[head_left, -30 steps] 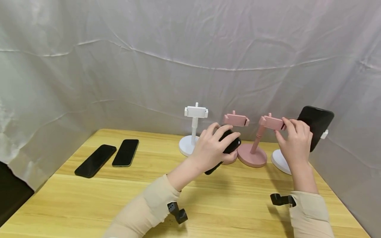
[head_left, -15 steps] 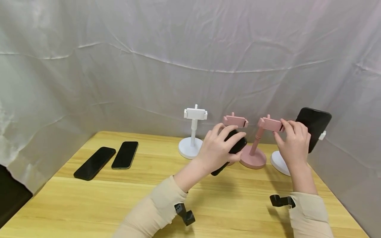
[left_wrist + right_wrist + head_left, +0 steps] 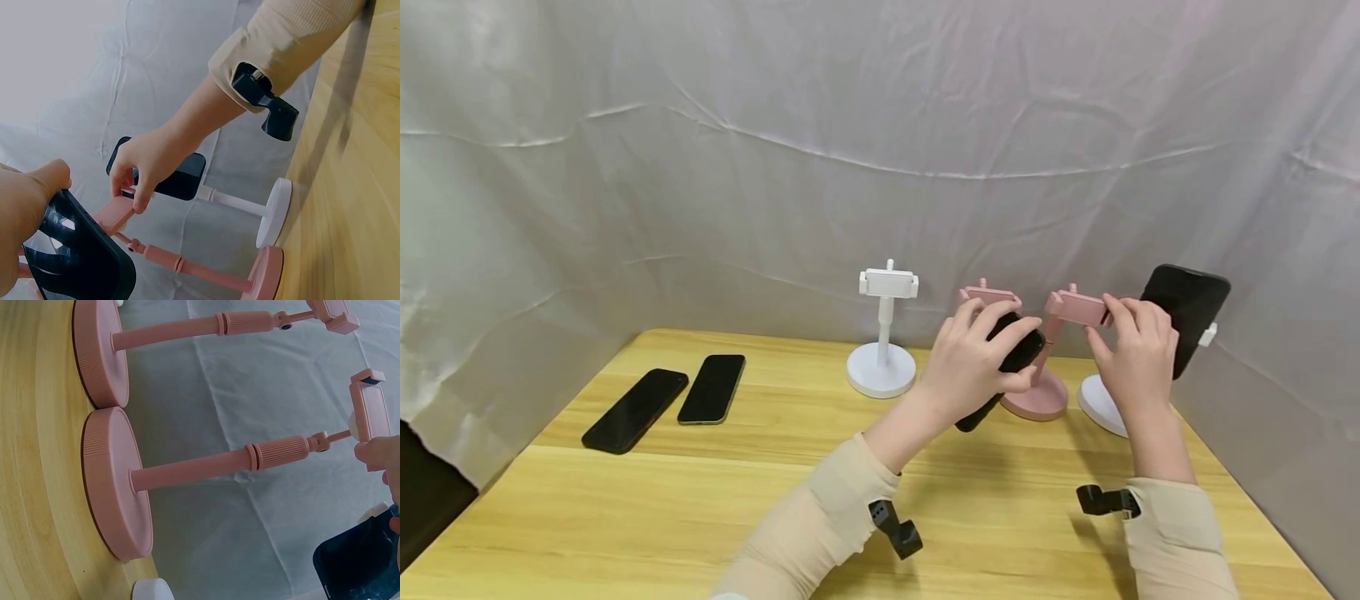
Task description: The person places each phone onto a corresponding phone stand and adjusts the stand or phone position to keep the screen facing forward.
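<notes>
My left hand (image 3: 973,358) grips a black smartphone (image 3: 1024,346), tilted, above the table and in front of the pink phone stands. In the left wrist view the phone's glossy face (image 3: 81,259) shows, with the thumb along its edge. My right hand (image 3: 1138,354) pinches the right end of the clamp (image 3: 1078,308) on the right-hand pink phone stand (image 3: 1037,396). That clamp (image 3: 374,409) holds no phone in the right wrist view. Behind the left hand, the other pink stand shows only its clamp (image 3: 988,294) in the head view; its base is hidden.
A white stand (image 3: 882,371) stands left of the pink ones. At the far right, another white stand (image 3: 1101,404) carries a black phone (image 3: 1187,304) beside my right hand. Two dark phones (image 3: 635,411) lie at the table's left. A grey curtain (image 3: 775,208) hangs behind.
My left hand has moved right with the smartphone, from in front of the left pink stand toward the right one. My right hand keeps its pinch on the clamp.
</notes>
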The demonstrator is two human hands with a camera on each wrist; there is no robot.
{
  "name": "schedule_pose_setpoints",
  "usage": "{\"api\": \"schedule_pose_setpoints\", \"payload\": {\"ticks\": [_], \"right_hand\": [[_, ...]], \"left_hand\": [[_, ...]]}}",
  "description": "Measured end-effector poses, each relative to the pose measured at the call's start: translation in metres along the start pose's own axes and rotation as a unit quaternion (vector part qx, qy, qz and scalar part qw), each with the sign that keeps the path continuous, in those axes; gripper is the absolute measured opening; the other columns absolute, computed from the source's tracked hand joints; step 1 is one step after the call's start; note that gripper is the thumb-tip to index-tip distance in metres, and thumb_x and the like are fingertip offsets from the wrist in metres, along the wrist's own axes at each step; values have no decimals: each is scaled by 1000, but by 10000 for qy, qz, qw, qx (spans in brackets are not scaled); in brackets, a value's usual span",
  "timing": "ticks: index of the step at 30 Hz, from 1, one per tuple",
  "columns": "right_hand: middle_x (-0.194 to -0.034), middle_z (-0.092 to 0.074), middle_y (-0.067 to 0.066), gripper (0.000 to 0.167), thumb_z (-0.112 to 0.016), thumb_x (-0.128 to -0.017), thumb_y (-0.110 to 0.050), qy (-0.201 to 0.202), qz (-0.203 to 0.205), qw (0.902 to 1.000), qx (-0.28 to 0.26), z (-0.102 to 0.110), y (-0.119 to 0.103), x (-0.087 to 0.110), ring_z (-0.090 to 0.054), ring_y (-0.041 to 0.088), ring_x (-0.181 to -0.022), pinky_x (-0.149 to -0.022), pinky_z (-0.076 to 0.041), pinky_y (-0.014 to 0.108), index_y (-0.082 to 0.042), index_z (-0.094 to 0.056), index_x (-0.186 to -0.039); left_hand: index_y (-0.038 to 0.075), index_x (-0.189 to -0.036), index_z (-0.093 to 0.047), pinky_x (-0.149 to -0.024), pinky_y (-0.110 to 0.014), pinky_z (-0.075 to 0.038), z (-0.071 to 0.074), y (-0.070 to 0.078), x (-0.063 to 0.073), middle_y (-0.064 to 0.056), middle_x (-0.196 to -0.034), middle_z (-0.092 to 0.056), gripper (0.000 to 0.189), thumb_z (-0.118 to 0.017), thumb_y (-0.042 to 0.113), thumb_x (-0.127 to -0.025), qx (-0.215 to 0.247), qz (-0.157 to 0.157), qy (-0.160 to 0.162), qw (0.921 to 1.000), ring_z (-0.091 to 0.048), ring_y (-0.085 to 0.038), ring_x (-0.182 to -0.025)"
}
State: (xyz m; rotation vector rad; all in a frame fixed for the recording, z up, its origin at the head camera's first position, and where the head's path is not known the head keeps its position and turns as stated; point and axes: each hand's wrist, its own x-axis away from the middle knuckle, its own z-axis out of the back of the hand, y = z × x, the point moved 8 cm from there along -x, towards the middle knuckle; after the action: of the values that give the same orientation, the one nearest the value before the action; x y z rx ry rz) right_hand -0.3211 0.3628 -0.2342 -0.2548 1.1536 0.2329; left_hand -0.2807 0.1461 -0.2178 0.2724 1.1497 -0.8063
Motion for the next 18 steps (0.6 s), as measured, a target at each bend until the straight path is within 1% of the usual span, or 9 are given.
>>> {"api": "schedule_pose_setpoints", "payload": {"ticks": [3, 5, 10, 18], "right_hand": [[-112, -57, 26, 46, -76, -78, -2, -34, 17, 10000, 35, -1, 0, 0, -47, 46, -113, -89, -35, 62, 5, -62, -122], [-112, -57, 26, 47, -76, -78, -2, -29, 36, 10000, 59, -1, 0, -1, -47, 46, -113, -88, -35, 63, 5, -62, -122], [-110, -58, 26, 46, -77, -77, -1, 31, 70, 9999, 94, 1, -3, 0, -48, 46, -111, -86, -35, 62, 6, -63, -121], [-110, -58, 26, 46, -77, -76, 0, 73, 74, 9999, 67, 4, -4, -1, -48, 46, -111, -85, -35, 62, 6, -63, -120]], "left_hand": [[26, -122, -67, -74, -29, -55, -3, 1, -2, -2, -125, -63, 48, -68, 49, -80, 29, 46, -32, 10000, -58, -23, -107], [25, -122, -67, -73, -28, -56, -5, 1, -3, -2, -125, -63, 48, -68, 48, -80, 75, 79, -20, 9999, -58, -23, -108], [25, -120, -68, -73, -29, -56, -9, 3, -6, -2, -123, -64, 47, -68, 47, -79, 184, 122, 74, 9997, -58, -23, -107], [26, -124, -66, -77, -30, -55, -15, 3, -10, 0, -125, -63, 49, -66, 48, -80, 103, 238, 82, 9996, -59, -22, -109]]}}
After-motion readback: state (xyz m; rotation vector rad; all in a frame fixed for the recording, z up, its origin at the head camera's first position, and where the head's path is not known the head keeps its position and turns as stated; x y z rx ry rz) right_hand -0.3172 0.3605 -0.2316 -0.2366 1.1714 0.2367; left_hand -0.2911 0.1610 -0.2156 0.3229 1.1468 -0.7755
